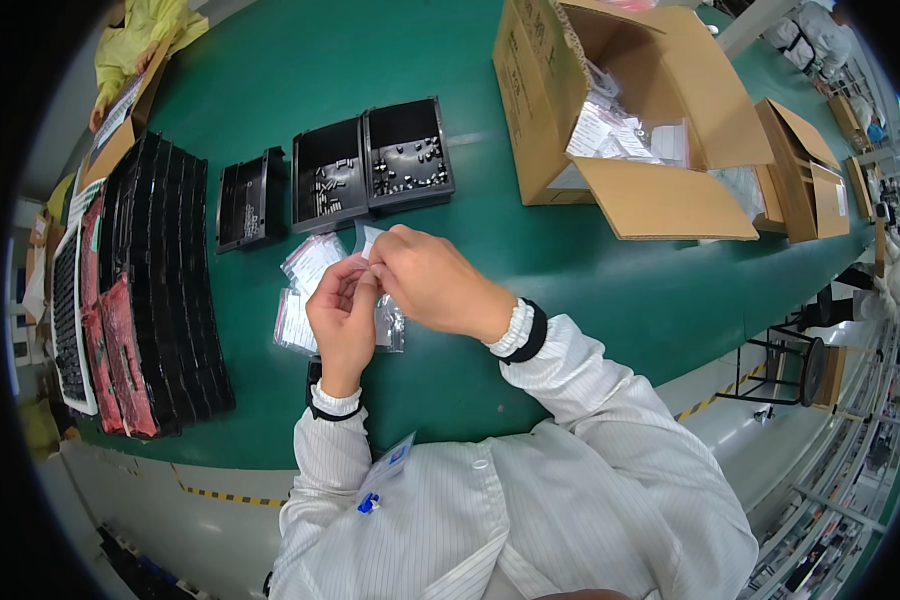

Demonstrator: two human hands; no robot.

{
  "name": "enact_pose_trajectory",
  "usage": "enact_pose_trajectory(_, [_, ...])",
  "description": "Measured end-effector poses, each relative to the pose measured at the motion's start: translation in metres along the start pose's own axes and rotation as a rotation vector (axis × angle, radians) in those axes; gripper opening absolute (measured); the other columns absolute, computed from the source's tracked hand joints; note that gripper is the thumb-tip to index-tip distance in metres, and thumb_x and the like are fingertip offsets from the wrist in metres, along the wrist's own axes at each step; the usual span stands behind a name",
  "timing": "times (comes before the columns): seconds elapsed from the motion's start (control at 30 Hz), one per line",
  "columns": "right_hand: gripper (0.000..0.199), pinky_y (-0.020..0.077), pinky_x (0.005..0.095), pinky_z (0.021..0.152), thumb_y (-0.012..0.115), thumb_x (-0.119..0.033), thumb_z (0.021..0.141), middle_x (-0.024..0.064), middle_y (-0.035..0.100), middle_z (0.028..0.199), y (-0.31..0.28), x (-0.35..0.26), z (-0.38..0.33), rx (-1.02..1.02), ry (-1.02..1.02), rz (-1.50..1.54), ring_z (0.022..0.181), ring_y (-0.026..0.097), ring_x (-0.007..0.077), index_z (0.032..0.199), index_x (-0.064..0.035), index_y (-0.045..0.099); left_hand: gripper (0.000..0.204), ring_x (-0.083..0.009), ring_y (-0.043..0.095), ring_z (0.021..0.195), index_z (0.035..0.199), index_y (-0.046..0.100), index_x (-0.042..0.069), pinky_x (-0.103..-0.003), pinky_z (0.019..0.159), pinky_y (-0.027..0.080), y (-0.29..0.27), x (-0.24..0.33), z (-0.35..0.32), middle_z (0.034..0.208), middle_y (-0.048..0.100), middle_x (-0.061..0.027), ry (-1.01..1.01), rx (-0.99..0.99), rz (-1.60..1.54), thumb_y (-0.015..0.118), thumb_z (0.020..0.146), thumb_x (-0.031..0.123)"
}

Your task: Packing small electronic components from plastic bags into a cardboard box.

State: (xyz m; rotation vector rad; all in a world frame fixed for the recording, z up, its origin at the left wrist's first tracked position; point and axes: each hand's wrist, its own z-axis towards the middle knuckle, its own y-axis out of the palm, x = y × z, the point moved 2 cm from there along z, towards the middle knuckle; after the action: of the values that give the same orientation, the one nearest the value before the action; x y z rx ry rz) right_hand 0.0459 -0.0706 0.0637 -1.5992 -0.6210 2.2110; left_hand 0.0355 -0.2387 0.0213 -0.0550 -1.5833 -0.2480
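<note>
My left hand (342, 312) and my right hand (432, 283) meet over the green table, fingertips pinched together. Between them is a small clear plastic bag (368, 238), its top sticking up past my fingers; whatever it contains is hidden. Under and beside my hands lie several flat zip bags with white labels and red seal strips, one bag (312, 260) behind my left hand and another bag (292, 326) to its left. Just beyond stand two black bins: the left bin (328, 172) has small metallic pins, the right bin (407, 152) small dark pieces.
A smaller black bin (251, 200) with thin pieces sits farther left, near a tall row of black trays (165, 290). At the back right, an open cardboard box (540, 110) contains many labelled bags. A person in yellow (145, 45) is at the far left; a stool (795, 365) stands right.
</note>
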Motion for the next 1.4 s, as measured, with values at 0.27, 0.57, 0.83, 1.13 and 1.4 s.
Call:
enact_pose_trajectory(0.27, [0.018, 0.0552, 0.0495, 0.068, 0.072, -0.011, 0.090, 0.0192, 0.067, 0.086, -0.006, 0.005, 0.004, 0.088, -0.098, -0.045, 0.079, 0.068, 0.0423, 0.091, 0.0018, 0.059, 0.021, -0.0131, 0.068, 0.104, 0.123, 0.065, -0.006, -0.027, 0.090, 0.056, -0.003, 0.001, 0.003, 0.115, 0.071, -0.0094, -0.033, -0.087, -0.177, 0.065, 0.103, 0.003])
enact_pose_trajectory(0.57, [0.020, 0.0563, 0.0507, 0.070, 0.072, -0.014, 0.087, 0.0219, 0.068, 0.085, -0.010, 0.002, 0.006, 0.031, -0.060, 0.091, 0.078, 0.068, 0.0447, 0.084, 0.0024, 0.061, 0.017, -0.0109, 0.070, 0.084, 0.112, 0.068, -0.004, -0.026, 0.079, 0.057, 0.002, 0.001, 0.004, 0.097, 0.074, -0.0066, -0.048, -0.015, -0.083, 0.064, 0.107, 0.013])
enact_pose_trajectory(0.83, [0.018, 0.0543, 0.0491, 0.068, 0.071, -0.007, 0.084, 0.0198, 0.062, 0.085, 0.012, 0.008, 0.002, 0.132, -0.144, -0.088, 0.078, 0.065, 0.0420, 0.088, 0.0016, 0.056, 0.012, -0.0126, 0.068, 0.070, 0.097, 0.064, -0.001, -0.029, 0.065, 0.055, 0.003, 0.013, 0.000, 0.079, 0.071, -0.0074, 0.204, 0.062, 0.519, 0.066, 0.103, 0.009])
enact_pose_trajectory(1.13, [0.018, 0.0585, 0.0481, 0.070, 0.069, -0.004, 0.082, 0.0197, 0.061, 0.086, 0.003, -0.002, 0.003, 0.185, -0.145, -0.263, 0.082, 0.066, 0.0406, 0.090, 0.0014, 0.054, 0.018, -0.0077, 0.054, 0.057, 0.085, 0.061, -0.002, -0.027, 0.055, 0.045, 0.010, 0.024, -0.004, 0.064, 0.062, -0.0034, 0.385, 0.092, 0.672, 0.066, 0.100, 0.007])
enact_pose_trajectory(1.4, [0.016, 0.0552, 0.0479, 0.064, 0.068, -0.002, 0.088, 0.0190, 0.067, 0.081, 0.007, 0.006, 0.002, 0.030, -0.186, -0.060, 0.074, 0.069, 0.0424, 0.096, 0.0006, 0.054, 0.020, -0.0089, 0.055, 0.055, 0.083, 0.061, -0.001, -0.028, 0.052, 0.043, 0.007, 0.026, -0.001, 0.061, 0.062, -0.0055, 0.322, 0.011, 0.650, 0.067, 0.100, 0.007])
